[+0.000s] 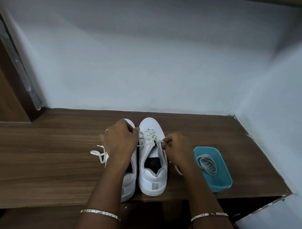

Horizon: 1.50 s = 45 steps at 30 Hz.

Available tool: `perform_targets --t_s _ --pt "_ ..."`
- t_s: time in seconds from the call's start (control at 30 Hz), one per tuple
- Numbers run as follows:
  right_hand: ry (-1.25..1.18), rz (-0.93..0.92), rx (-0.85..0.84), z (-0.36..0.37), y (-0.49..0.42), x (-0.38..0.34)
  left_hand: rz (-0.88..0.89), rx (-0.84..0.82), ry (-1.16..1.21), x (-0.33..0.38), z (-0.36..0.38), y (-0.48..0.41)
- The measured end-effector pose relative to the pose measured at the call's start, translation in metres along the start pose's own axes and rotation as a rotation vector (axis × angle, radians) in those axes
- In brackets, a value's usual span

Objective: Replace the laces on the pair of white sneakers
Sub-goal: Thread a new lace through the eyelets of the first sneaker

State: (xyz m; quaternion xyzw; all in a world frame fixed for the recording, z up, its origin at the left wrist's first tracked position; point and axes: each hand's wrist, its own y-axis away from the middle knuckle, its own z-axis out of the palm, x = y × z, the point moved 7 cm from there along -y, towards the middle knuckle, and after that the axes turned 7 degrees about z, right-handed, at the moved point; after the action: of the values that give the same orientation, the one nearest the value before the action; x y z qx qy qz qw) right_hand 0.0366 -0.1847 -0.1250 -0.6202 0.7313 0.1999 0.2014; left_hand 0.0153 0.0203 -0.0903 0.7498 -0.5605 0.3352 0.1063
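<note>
**On the bench, two hands at one lace**

On the bench (38, 154), one sneaker (152, 171) lies with its long axis from 6 to 12 o'clock, toe at 12. Its lace (151, 136) crosses the eyelets between the hands. The left hand (120, 139) at 9 o'clock and the right hand (175, 149) at 3 each pinch an end, equally near. The second sneaker (129, 183) lies partly under the left forearm. A blue tub (220, 178) at 3 o'clock holds more laces.
</note>
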Motion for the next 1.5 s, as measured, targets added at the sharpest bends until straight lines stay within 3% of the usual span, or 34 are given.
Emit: perform_targets --t_s 0.1,0.27,0.43,0.5,0.57,0.73,0.87,1.07,1.23,1.4,1.5 --pt "-0.313 0.099 0.038 -0.021 -0.001 0.017 0.112 -0.079 0.011 0.007 0.007 -0.003" --pt "-1.022 0.411 0.075 -0.042 -0.003 0.064 0.239 -0.316 -0.211 0.009 0.028 0.001" --pt "-1.859 0.546 0.197 -0.057 0.018 0.076 0.289 -0.35 -0.203 0.016 0.031 0.008" --pt "-1.799 0.584 0.267 -0.059 0.025 0.081 0.276 -0.308 -0.146 0.012 0.026 0.008" --pt "-1.517 0.56 0.273 -0.06 0.025 0.08 0.268 -0.266 -0.143 0.007 0.021 0.005" --pt "-0.674 0.198 0.066 -0.039 0.016 0.03 0.318 -0.333 -0.212 0.007 0.031 0.007" --pt "-0.366 0.022 -0.031 -0.003 0.013 0.012 0.347 -0.345 -0.274 0.015 0.039 0.008" --pt "-0.332 -0.038 0.137 0.004 0.015 0.005 0.333 -0.338 -0.204 0.015 0.045 0.002" --pt "-0.287 0.061 0.158 0.016 0.015 0.009 0.3 -0.351 -0.04 0.011 0.045 -0.004" --pt "-0.584 0.257 0.168 0.026 0.013 0.032 0.233 -0.398 0.011 0.004 0.046 -0.008" --pt "-0.682 0.252 0.142 0.025 0.015 0.033 0.21 -0.414 0.023 0.007 0.05 -0.008"
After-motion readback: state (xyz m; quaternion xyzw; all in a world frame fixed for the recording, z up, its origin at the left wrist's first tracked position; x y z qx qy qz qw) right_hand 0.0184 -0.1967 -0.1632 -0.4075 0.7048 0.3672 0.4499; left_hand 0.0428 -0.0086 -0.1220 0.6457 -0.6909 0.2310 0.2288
